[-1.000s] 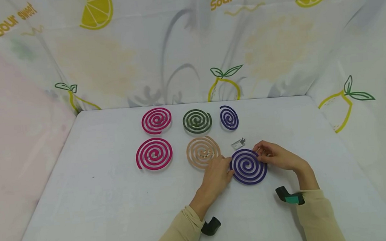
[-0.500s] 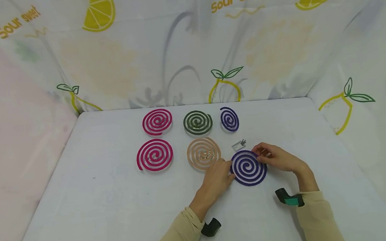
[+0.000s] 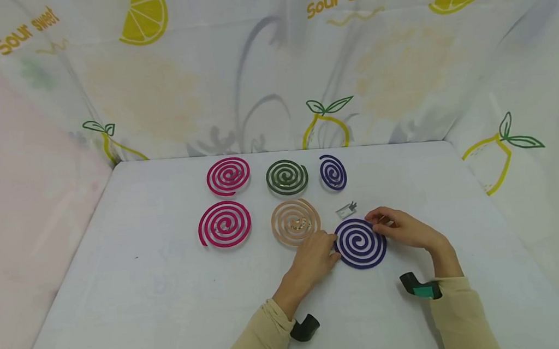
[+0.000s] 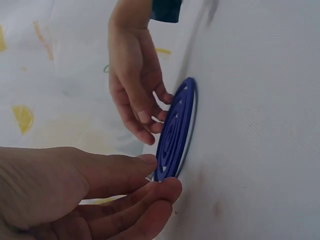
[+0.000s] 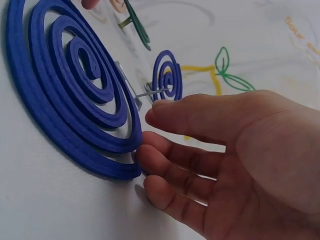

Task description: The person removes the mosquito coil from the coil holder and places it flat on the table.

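Note:
A purple-blue mosquito coil [image 3: 360, 243] lies between the two hands, low over or on the white table. At its left edge, the left hand [image 3: 312, 259] pinches the rim between thumb and fingers, as the left wrist view shows. The right hand [image 3: 407, 229] is at the upper right edge; its loosely bent fingers [image 5: 152, 157] touch the rim, while the thumb stands apart from it. Just behind the coil lies a small metal coil stand [image 3: 346, 210]. A tan mosquito coil [image 3: 279, 224] sits left of it, partly covered by the left hand.
Two pink coils [image 3: 225, 224] stand on the left, one behind the other. In the back row are a green coil [image 3: 287, 177] and a smaller-looking purple coil [image 3: 333, 172], tilted. A lemon-printed cloth [image 3: 270, 60] hangs behind the white table [image 3: 147, 305].
The head view has shifted slightly. Both hands stay at the purple-blue coil with hardly any movement; the other coils keep their places.

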Tool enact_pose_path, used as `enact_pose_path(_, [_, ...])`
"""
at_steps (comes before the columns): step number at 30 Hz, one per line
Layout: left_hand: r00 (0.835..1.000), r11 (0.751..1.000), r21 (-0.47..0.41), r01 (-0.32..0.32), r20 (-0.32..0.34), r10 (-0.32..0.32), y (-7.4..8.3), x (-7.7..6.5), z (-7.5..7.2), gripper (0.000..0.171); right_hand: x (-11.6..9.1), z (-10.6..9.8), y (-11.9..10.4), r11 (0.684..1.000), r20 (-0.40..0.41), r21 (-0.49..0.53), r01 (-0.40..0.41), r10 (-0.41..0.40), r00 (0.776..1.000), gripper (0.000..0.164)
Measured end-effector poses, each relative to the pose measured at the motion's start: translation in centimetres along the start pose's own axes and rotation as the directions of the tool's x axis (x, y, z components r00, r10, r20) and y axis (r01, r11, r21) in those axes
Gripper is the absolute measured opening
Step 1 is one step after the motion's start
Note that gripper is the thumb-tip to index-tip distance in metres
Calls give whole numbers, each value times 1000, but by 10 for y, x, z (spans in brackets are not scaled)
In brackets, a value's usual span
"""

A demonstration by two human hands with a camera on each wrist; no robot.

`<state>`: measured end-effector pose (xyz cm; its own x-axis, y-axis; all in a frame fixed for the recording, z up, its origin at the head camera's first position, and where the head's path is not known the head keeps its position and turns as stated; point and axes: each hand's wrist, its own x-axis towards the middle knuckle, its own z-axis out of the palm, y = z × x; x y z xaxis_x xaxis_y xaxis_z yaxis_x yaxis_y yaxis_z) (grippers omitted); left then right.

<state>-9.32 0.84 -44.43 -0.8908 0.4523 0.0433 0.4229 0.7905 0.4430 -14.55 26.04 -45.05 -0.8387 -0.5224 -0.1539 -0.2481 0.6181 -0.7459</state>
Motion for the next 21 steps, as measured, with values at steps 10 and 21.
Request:
enact_pose_path(10, [998,946,-325,0,-62,-21,-18,3,-27,24,5,1,-3,996,-176,70,51,-38,984,22])
enact_pose_path(21, [929,940,-341,30,-336,-152,-68,0,-56,16,20,18,-24,977,-180,172,130,-98,979,28])
